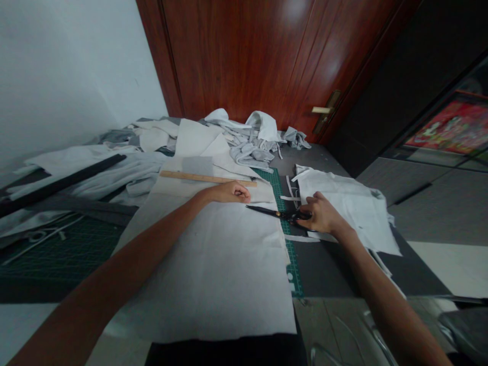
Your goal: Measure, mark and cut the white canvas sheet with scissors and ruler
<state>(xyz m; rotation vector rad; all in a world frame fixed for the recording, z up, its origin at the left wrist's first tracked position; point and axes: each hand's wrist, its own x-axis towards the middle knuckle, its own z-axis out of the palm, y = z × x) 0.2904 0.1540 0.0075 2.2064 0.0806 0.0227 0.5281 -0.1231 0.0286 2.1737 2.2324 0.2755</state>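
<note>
A large white cloth is spread over the table, hanging toward my lap at the front. My left hand is closed, its curled fingers at the cloth beside a slit that runs to the right edge. Black scissors are in my right hand, its fingers around the handles. Their blades point left and lie along the slit, tips close to my left fingers. Just behind my left hand, a wooden ruler rests across the cloth. A small grey fabric square sits past the ruler.
Green cutting mats show under the cloth and at left. Crumpled fabric is piled at the back; more cloth and a black bar lie left. Folded white fabric and narrow strips are at right. A wooden door stands behind.
</note>
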